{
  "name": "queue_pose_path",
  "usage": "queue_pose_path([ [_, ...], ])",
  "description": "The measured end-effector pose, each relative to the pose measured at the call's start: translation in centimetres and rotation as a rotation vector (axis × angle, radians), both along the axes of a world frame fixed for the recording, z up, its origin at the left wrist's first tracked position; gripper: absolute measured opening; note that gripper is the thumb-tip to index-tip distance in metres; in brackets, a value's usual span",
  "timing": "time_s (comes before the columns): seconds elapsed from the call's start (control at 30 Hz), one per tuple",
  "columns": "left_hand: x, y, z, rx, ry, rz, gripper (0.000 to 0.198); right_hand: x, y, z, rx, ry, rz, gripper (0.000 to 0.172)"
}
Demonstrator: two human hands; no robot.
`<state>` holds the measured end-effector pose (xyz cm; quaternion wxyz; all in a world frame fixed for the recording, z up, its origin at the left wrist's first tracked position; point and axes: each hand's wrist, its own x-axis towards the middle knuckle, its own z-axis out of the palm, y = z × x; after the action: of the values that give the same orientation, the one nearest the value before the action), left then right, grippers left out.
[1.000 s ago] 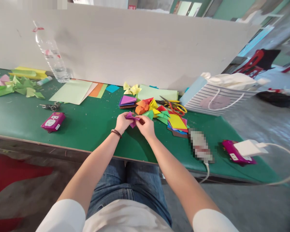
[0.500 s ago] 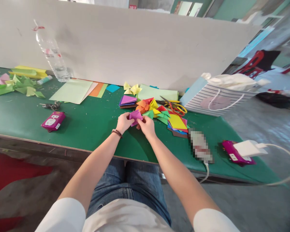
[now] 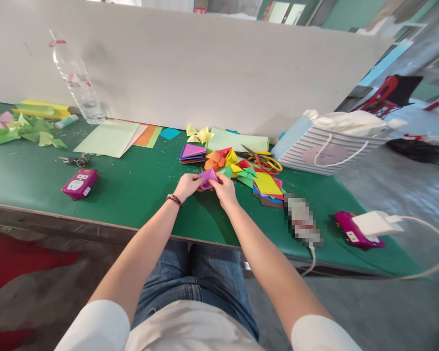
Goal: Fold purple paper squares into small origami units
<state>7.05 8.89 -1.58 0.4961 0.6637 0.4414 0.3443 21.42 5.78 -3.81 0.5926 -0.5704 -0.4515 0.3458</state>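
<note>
My left fingers (image 3: 199,179) and right fingers (image 3: 218,181) are pinching the purple paper (image 3: 208,178), and slipping could be popping its folds open.

The folded purple paper square (image 3: 208,178) pops against the green table mat (image 3: 139,195). Nearby, a white-and-grey striped paper gift bag (image 3: 296,158) shows a pale pink oval (image 3: 325,154).

On table (image 3: 139,195): bottle (image 3: 76,80) back L — folded paper (image 3: 214,161) mid, scissors (image 3: 263,163) just R, bag (image 3: 325,153) far R.
</note>
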Motion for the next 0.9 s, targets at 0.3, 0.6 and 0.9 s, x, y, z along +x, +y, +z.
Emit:
queue_pose_path([
  [0.3, 0.1, 0.0, 0.0, -0.12, -0.121, -0.064, 0.025, 0.9, 0.8, -0.8, 0.009, 0.161, 0.049, 0.033],
  [0.6, 0.3, -0.3, 0.5, -0.261, -0.219, -0.163, 0.025, 1.7, 0.7, 0.0, -0.028, 0.231, 0.175, 0.035],
  [0.9, 0.4, -0.4, 0.2, -0.241, -0.207, -0.204, 0.031, 2.2, 0.7, -0.2, -0.034, 0.228, 0.226, 0.032],
])
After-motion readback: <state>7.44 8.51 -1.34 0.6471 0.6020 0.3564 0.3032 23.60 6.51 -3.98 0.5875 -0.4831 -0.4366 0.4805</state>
